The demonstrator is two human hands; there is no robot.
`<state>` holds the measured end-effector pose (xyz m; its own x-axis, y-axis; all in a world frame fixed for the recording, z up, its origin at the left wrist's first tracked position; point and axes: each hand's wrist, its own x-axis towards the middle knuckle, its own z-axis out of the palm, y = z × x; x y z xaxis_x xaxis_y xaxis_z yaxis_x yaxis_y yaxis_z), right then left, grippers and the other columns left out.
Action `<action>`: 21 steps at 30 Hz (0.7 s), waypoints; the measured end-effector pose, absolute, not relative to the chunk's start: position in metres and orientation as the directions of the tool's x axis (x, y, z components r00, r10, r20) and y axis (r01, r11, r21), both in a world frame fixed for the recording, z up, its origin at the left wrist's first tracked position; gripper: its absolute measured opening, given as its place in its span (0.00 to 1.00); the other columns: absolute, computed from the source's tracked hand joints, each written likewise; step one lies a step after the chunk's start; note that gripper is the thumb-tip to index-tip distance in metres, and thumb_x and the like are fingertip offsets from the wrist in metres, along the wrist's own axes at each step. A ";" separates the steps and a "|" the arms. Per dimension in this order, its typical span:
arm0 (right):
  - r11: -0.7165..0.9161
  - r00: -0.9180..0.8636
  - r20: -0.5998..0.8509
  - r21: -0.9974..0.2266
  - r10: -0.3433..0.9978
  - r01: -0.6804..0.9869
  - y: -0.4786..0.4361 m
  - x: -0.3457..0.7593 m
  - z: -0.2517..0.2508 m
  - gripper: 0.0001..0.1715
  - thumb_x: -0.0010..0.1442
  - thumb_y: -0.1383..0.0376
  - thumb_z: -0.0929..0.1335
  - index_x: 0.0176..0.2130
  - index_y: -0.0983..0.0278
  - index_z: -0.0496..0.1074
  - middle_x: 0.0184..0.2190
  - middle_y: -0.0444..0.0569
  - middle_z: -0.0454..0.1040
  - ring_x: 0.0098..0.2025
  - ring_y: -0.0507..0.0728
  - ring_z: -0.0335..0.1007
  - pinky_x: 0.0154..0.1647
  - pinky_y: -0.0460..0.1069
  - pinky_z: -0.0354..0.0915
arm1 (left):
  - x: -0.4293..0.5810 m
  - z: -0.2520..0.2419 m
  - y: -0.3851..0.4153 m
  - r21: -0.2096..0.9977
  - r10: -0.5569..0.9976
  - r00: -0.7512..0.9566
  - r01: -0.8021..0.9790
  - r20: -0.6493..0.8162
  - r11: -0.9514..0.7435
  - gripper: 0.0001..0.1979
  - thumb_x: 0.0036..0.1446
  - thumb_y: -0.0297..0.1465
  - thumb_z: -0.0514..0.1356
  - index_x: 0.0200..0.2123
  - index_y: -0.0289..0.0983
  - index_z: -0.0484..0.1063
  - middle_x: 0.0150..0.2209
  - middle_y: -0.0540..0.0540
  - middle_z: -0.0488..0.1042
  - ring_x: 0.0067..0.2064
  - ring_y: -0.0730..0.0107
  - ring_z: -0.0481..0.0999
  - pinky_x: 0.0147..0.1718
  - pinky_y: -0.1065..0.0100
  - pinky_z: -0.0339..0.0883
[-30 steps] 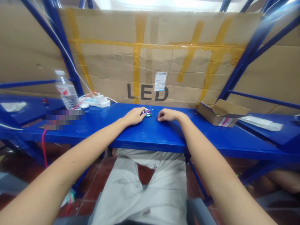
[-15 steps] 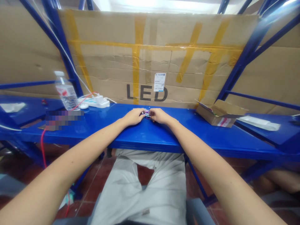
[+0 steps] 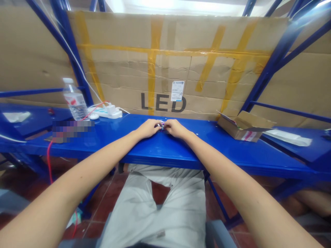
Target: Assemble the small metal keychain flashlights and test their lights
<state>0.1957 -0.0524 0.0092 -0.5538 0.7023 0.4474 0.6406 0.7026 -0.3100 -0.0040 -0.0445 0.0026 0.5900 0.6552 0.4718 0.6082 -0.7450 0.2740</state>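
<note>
Left hand point(image 3: 148, 128) and right hand point(image 3: 176, 128) together — both closed over a small shiny metal cluster point(image 3: 162, 126), perhaps clips, on the blue bench point(image 3: 160, 153).

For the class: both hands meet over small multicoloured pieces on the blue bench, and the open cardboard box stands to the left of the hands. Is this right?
No: the open cardboard box stands to the right of the hands, not the left, as the head view shows. The left hand and right hand do meet over the small multicoloured pieces on the blue bench.
</note>
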 end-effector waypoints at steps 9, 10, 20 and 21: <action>0.723 -0.616 0.405 -0.202 0.676 0.661 -0.053 0.194 0.011 0.18 0.57 0.79 0.62 0.37 0.69 0.79 0.37 0.55 0.80 0.38 0.56 0.70 0.42 0.47 0.61 | -0.004 0.002 -0.043 0.202 0.645 0.576 0.647 0.503 -0.735 0.13 0.62 0.30 0.58 0.44 0.40 0.81 0.41 0.44 0.80 0.45 0.60 0.77 0.49 0.62 0.69; 0.727 -0.626 0.395 -0.195 0.672 0.658 -0.052 0.194 0.011 0.18 0.57 0.79 0.62 0.37 0.69 0.79 0.38 0.55 0.80 0.38 0.57 0.70 0.42 0.47 0.61 | -0.004 0.002 -0.043 0.192 0.647 0.573 0.656 0.503 -0.730 0.13 0.62 0.31 0.58 0.45 0.40 0.81 0.40 0.44 0.79 0.44 0.60 0.77 0.49 0.62 0.69; 0.711 -0.650 0.360 -0.058 0.670 0.701 -0.059 0.192 0.014 0.16 0.60 0.78 0.62 0.40 0.70 0.78 0.39 0.57 0.76 0.40 0.57 0.69 0.42 0.47 0.61 | -0.004 0.003 -0.043 0.172 0.620 0.575 0.644 0.533 -0.745 0.12 0.61 0.31 0.59 0.41 0.39 0.83 0.35 0.44 0.77 0.39 0.62 0.75 0.43 0.63 0.68; 0.706 -0.651 0.356 -0.038 0.671 0.707 -0.060 0.191 0.015 0.17 0.60 0.78 0.62 0.41 0.69 0.77 0.40 0.57 0.75 0.40 0.57 0.69 0.42 0.47 0.61 | -0.004 0.004 -0.043 0.186 0.623 0.572 0.639 0.534 -0.746 0.11 0.60 0.30 0.60 0.41 0.39 0.82 0.35 0.44 0.78 0.39 0.62 0.76 0.42 0.64 0.68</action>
